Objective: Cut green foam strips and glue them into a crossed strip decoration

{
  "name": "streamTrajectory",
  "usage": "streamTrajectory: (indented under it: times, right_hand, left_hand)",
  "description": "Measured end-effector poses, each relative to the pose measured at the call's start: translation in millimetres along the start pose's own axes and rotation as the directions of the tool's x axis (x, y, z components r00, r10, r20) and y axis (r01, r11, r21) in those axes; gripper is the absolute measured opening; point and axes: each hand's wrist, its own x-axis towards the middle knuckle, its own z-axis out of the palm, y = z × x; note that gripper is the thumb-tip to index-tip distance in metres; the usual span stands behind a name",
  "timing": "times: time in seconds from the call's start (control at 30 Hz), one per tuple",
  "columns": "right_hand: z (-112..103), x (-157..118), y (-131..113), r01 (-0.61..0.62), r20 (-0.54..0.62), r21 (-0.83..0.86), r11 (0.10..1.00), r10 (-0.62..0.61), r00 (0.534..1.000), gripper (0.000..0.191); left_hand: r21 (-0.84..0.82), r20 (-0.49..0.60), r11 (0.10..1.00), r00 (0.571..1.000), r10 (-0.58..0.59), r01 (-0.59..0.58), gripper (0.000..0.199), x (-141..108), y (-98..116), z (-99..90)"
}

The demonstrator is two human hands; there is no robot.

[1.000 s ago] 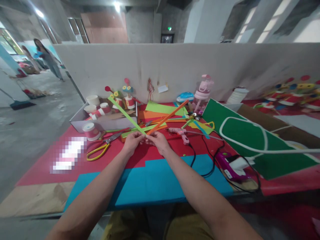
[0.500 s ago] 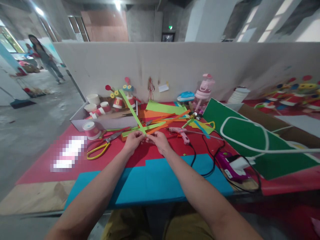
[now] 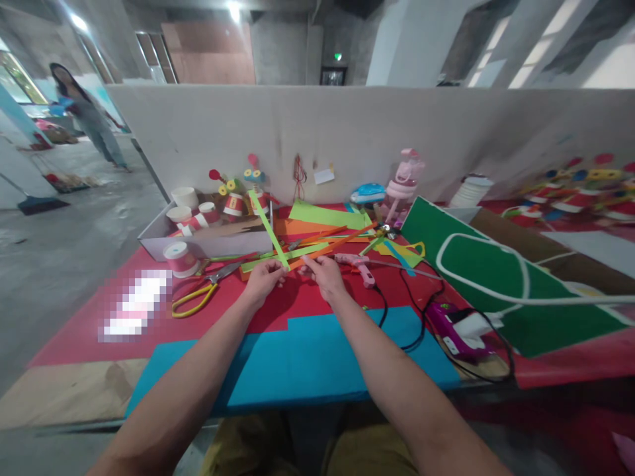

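Note:
A light green paper strip (image 3: 270,228) slants up and away from the fingers of my left hand (image 3: 265,281). That hand is closed, pinching the strip's near end where it meets an orange paper strip (image 3: 347,239). My right hand (image 3: 323,277) is a little to the right, thumb and forefinger closed together on the orange strip near the same corner. The orange strip runs off to the upper right. To the left of my hands lie yellow-handled scissors (image 3: 196,299). A pink glue gun (image 3: 358,266) rests just right of my right hand.
Blue sheets (image 3: 278,370) lie along the front edge. A white box (image 3: 208,246) holds paper cups and cup figures. At right are a green board (image 3: 476,284) with a white cable and a purple power strip (image 3: 459,330) with black cords. A person (image 3: 86,116) is at far left.
My right hand has shifted slightly right, away from my left fingers. The green strip's far end has dropped and swung a little right. The person at far left has changed posture.

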Motion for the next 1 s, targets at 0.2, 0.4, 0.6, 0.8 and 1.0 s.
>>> streamTrajectory:
  times: [0.2, 0.4, 0.6, 0.8, 1.0]
  right_hand:
    - [-27.4, 15.5, -25.3, 0.169, -0.162, 0.037, 0.985, -0.161, 0.974, 0.032]
    - [-41.0, 20.2, -42.5, 0.264, -0.384, 0.045, 0.964, -0.227, 0.895, 0.034]
    - [-39.8, 15.4, -50.5, 0.405, -0.523, 0.137, 0.904, -0.281, 0.805, 0.027]
    - [-3.6, -3.0, -23.1, 0.043, -0.003, 0.139, 0.989, -0.042, 0.999, 0.029]
    - [27.7, -15.2, 13.1, -0.048, 0.221, -0.042, 0.998, 0.056, 0.974, 0.026]
  left_hand:
    - [0.03, -0.006, 1.0, 1.0, 0.002, -0.002, 0.028, 0.6, 4.2, -6.4]
    - [0.078, 0.053, 0.997, 0.999, -0.001, -0.004, 0.026, 1.9, 15.1, -21.7]
    - [0.122, 0.019, 0.993, 1.0, 0.001, -0.004, 0.026, 5.3, 20.4, -34.2]
    - [0.003, 0.03, 1.0, 0.999, 0.022, -0.022, 0.028, 3.7, 16.5, -24.3]
    - [0.06, 0.059, 0.998, 0.998, 0.024, -0.027, 0.031, 2.0, 11.6, -15.5]
